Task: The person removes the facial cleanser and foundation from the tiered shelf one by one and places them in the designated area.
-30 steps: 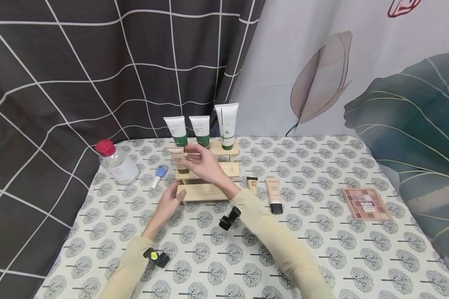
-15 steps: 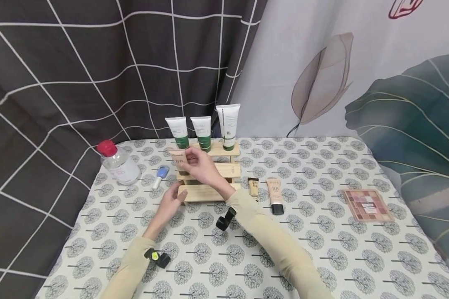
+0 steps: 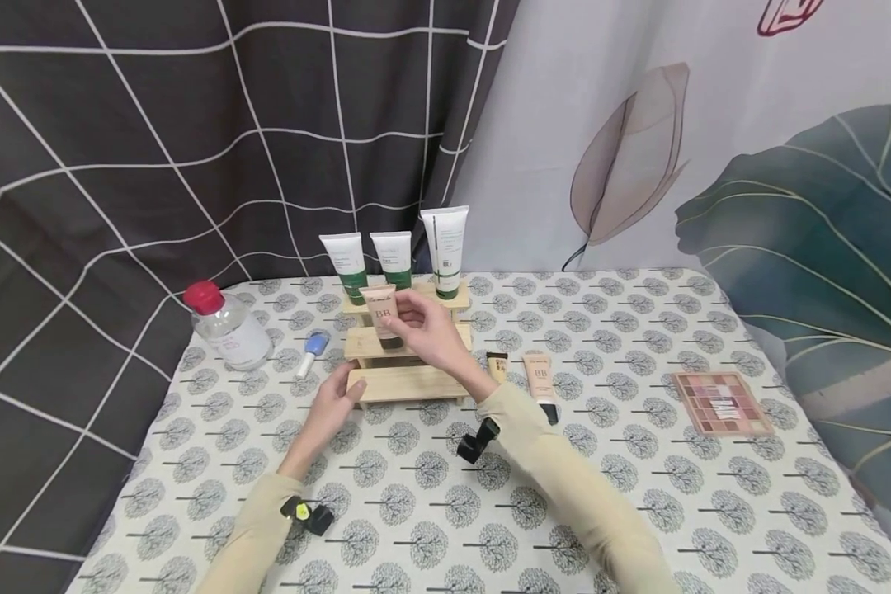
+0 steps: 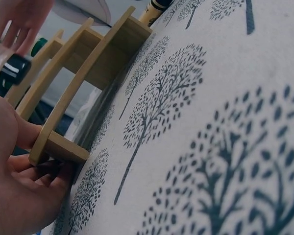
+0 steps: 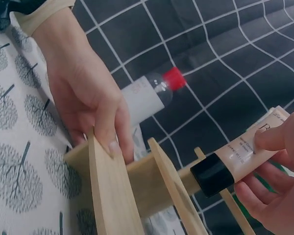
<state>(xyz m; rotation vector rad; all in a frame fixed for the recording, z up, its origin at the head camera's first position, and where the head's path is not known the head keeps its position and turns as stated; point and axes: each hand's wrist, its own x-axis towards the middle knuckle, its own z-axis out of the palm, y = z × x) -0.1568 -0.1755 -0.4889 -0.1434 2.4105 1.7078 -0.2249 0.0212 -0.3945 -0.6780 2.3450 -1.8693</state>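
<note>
My right hand (image 3: 436, 332) pinches a beige BB cream tube (image 3: 381, 310) between thumb and fingers, its black cap (image 5: 213, 174) pointing down. It is held at the middle step of a three-tier wooden stand (image 3: 408, 382); whether the cap touches the step I cannot tell. My left hand (image 3: 331, 399) grips the left end of the lowest step, with the thumb on top and fingers curled beneath, as the left wrist view shows. On the top step stand three white-and-green tubes, a left one (image 3: 344, 256), a middle one (image 3: 392, 252) and a taller right one (image 3: 445, 247).
Right of the stand lie a small yellow tube (image 3: 497, 367) with a black cap and another BB cream tube (image 3: 539, 379). An eyeshadow palette (image 3: 722, 403) lies farther right. To the left are a blue-and-white bottle (image 3: 312, 353) and a clear red-capped bottle (image 3: 233, 334). Curtains (image 3: 282, 107) hang behind.
My right hand has shifted the BB cream tube rightward from the left end of the middle step. My left hand keeps its grip on the stand.
</note>
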